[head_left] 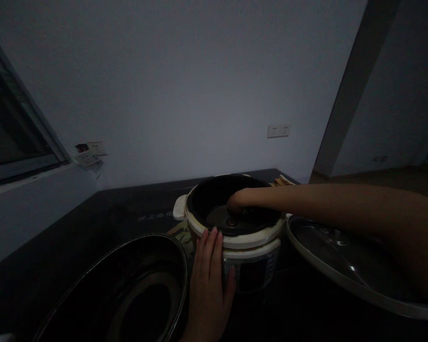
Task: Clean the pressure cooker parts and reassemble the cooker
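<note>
A white electric cooker (253, 241) stands uncovered on a dark table, its control panel facing me. My left hand (209, 280) lies along its front left side, fingers stretched up to the rim and thumb apart, touching the panel edge. My right hand (240, 199) reaches down into the cooker from the right with the wrist bent; its fingers are hidden behind the hand and in the dark. Under it, inside the cooker, lies a dark round surface (219, 217) with a small coppery spot. Whether the right hand grips anything cannot be made out.
A large black pan (183, 266) stands at the front left, close to my left hand. On the right, under my forearm, lies a wide dark lid (337, 254) with a pale rim. Behind are a wall with a socket (278, 131) and, at left, a window (17, 114).
</note>
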A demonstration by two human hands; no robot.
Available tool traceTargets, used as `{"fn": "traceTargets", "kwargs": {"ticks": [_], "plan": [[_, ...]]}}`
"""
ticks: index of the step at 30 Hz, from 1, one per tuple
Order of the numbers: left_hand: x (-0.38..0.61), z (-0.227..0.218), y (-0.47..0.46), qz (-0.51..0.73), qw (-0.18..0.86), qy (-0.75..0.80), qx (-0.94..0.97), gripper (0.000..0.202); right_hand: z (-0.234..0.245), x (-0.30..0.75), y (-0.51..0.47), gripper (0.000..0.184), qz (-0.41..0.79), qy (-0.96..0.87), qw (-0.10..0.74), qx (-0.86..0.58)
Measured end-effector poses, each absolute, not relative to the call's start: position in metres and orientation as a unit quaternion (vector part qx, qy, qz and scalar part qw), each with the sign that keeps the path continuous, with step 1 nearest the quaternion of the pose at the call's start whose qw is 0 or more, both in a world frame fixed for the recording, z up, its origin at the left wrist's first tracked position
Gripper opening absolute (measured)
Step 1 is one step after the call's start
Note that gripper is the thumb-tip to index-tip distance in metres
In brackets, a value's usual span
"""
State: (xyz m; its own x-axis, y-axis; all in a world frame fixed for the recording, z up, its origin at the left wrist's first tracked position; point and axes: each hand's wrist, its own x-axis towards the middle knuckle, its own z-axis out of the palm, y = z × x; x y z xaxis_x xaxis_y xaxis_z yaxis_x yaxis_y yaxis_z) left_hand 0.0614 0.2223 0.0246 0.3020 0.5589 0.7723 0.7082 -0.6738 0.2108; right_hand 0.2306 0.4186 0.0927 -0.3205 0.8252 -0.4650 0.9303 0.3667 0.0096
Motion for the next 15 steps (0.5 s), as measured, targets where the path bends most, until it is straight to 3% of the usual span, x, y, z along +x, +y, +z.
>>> {"fn": "traceTargets", "kwargs": {"ticks": [6, 15], "plan": [[0.062, 0.024, 0.223, -0.444, 0.103, -0.389, -0.801, 0.065, 0.092, 0.219, 0.421, 0.034, -0.168, 0.785, 0.274, 0.529], [0.060, 0.022, 0.224, -0.437, 0.105, -0.389, -0.804, 0.068, 0.098, 0.220, 0.408, 0.030, -0.204, 0.813, 0.273, 0.473]]}}
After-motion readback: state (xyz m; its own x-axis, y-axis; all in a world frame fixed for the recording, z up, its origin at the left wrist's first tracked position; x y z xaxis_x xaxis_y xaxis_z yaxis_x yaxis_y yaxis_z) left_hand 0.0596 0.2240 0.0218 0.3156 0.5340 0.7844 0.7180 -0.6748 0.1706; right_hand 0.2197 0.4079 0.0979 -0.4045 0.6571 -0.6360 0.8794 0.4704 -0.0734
